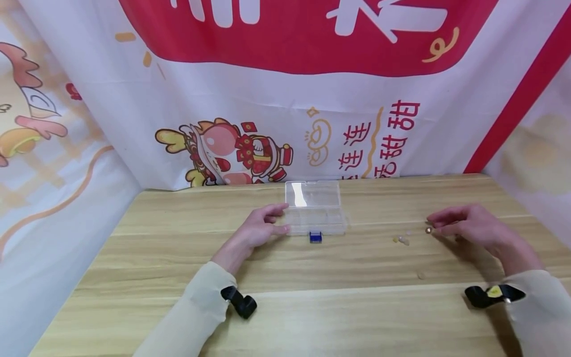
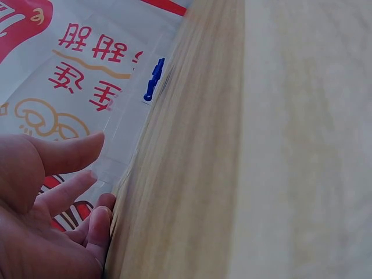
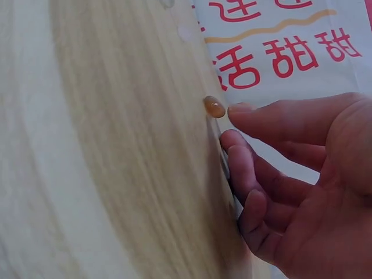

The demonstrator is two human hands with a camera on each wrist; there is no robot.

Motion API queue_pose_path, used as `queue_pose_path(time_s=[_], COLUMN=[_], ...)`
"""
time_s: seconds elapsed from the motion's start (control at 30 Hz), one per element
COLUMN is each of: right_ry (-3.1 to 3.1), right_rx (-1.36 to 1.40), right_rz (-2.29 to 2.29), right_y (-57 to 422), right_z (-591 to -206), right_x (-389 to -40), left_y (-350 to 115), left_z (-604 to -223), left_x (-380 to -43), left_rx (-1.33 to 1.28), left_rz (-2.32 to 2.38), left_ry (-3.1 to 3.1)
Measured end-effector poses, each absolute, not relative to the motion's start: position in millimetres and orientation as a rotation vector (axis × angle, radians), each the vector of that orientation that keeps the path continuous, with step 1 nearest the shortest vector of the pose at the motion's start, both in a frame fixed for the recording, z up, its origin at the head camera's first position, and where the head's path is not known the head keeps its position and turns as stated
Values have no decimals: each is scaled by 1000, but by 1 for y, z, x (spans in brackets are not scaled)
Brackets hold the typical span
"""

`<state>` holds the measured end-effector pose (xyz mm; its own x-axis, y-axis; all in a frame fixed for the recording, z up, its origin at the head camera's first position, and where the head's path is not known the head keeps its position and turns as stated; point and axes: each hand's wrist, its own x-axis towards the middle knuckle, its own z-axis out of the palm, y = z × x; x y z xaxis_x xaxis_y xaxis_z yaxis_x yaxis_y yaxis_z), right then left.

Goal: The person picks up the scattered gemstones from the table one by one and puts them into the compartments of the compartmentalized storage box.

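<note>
A clear plastic box [image 1: 314, 218] lies at the back of the table with its lid folded back. It has a blue latch [image 1: 315, 237] at its front. My left hand [image 1: 258, 225] is at the left end of the box, thumb by the front corner and fingertips near the hinge side, fingers relaxed. On the right, my right hand [image 1: 475, 228] rests low by the table with its fingers loosely bent. A small shiny brown bead [image 3: 214, 107] sits just beyond the thumb tip, and the index fingertip is below it in the right wrist view.
Left of the right hand lie a few small stones: a yellow one [image 1: 395, 240], a greyish one [image 1: 404, 240] and a pale pink one [image 1: 408, 233]. Nearer the front is a small clear piece [image 1: 421, 275]. A printed cloth [image 1: 267, 99] hangs along the table's back edge.
</note>
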<state>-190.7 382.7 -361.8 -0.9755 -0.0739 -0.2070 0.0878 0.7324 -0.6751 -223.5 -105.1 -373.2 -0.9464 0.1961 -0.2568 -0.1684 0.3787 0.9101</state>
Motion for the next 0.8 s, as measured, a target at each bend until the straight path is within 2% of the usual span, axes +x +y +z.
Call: queue_pose_path(time_s=[0.8], right_ry=[2757], right_rx=[31], right_rz=[-967], right_y=[375], right_z=[-373], right_x=[-194], left_y=[-108], left_z=[-373], left_x=[-223], left_rx=[30], left_rz=[1579], left_ry=[2327])
